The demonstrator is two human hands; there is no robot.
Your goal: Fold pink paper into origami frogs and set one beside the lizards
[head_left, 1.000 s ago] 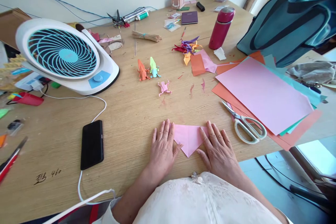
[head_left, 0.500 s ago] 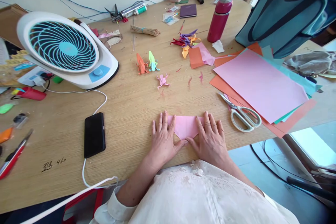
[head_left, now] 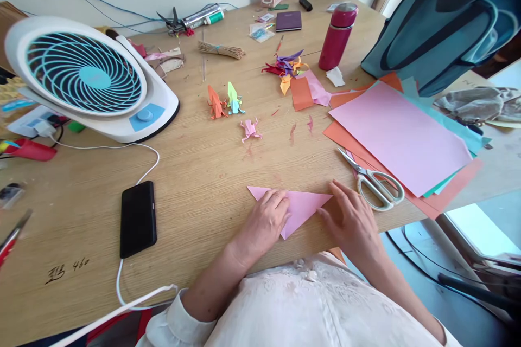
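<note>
A pink paper folded into a triangle (head_left: pixel 303 205) lies near the front edge of the wooden table (head_left: pixel 195 173). My left hand (head_left: pixel 264 225) rests flat on its left part, fingers stretched forward. My right hand (head_left: pixel 353 221) lies on the table by the triangle's right corner, fingers extended and touching its edge. Neither hand grips anything.
White-handled scissors (head_left: pixel 376 184) lie right of my right hand, beside a stack of coloured sheets (head_left: pixel 401 138). A black phone (head_left: pixel 137 218) on a white cable sits left. A fan (head_left: pixel 87 78), small origami figures (head_left: pixel 230 105), a red bottle (head_left: pixel 337 38) and a teal bag (head_left: pixel 439 27) stand farther back.
The paper now shows as a wider triangle pointing toward me. My hands have spread apart: the left rests on it, the right slid to its right corner.
</note>
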